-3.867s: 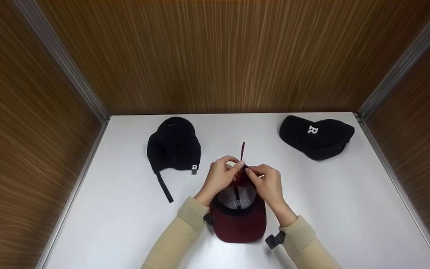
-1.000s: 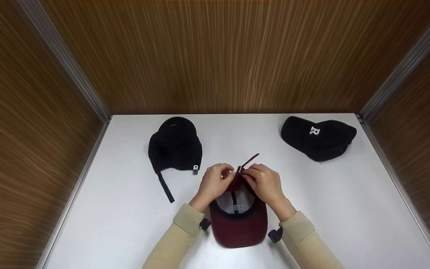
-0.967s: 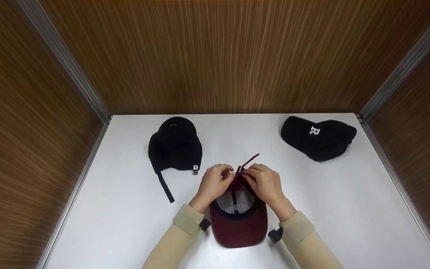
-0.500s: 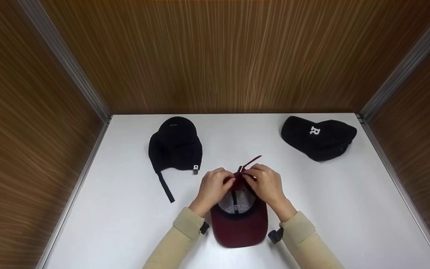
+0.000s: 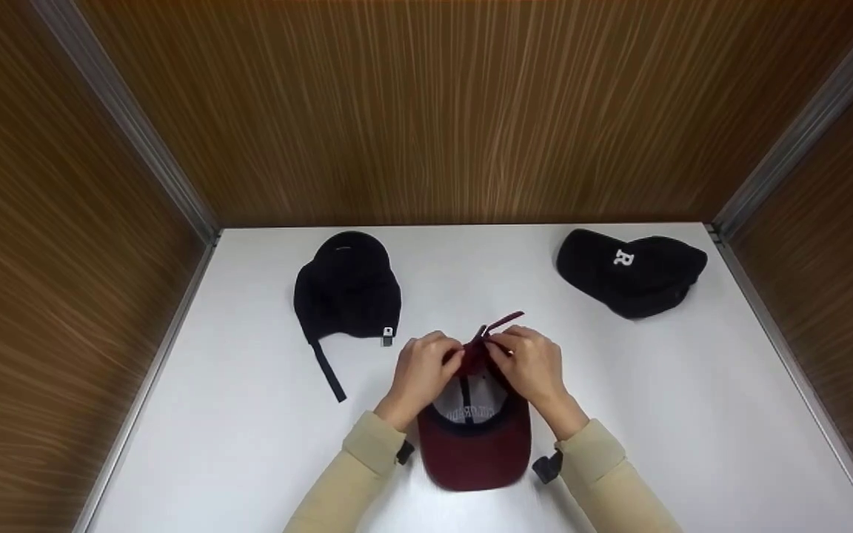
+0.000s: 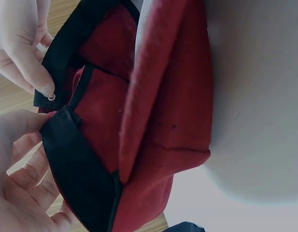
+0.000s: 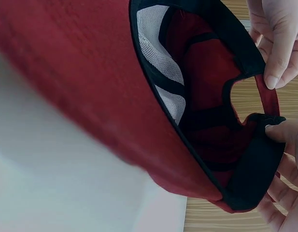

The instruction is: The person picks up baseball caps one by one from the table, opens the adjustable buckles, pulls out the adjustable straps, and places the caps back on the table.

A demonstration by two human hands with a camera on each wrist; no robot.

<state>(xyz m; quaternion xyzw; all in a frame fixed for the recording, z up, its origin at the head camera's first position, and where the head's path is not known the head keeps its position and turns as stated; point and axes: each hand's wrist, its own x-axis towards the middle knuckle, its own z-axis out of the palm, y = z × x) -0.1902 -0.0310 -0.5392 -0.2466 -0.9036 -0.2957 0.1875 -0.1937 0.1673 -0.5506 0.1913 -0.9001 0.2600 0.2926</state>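
Observation:
A dark red baseball cap (image 5: pixel 474 459) lies with its inside upward and its brim toward me, between both hands. My left hand (image 5: pixel 424 370) pinches the red back strap (image 7: pixel 268 96) between thumb and fingers, left of the cap's rear opening. On the opposite side, my right hand (image 5: pixel 534 369) grips the black-lined rear edge by the buckle, its thumb on the dark sweatband (image 7: pixel 257 152). The loose strap tail (image 5: pixel 506 320) sticks out past the buckle to the far right. Much of the buckle is hidden by fingers.
A black cap (image 5: pixel 349 289) with a hanging strap (image 5: pixel 328 374) and a metal buckle (image 5: pixel 387 337) lies at the back left of the white table (image 5: pixel 249 451). Another black cap (image 5: pixel 630 274) with a white R is at the back right. Wood-grain panels (image 5: pixel 426 111) enclose the table.
The strap tail, nearly upright in the earliest frame, now slants right and lower. The left fingers, loosely apart a second ago, have come together on the strap. The black caps stay put.

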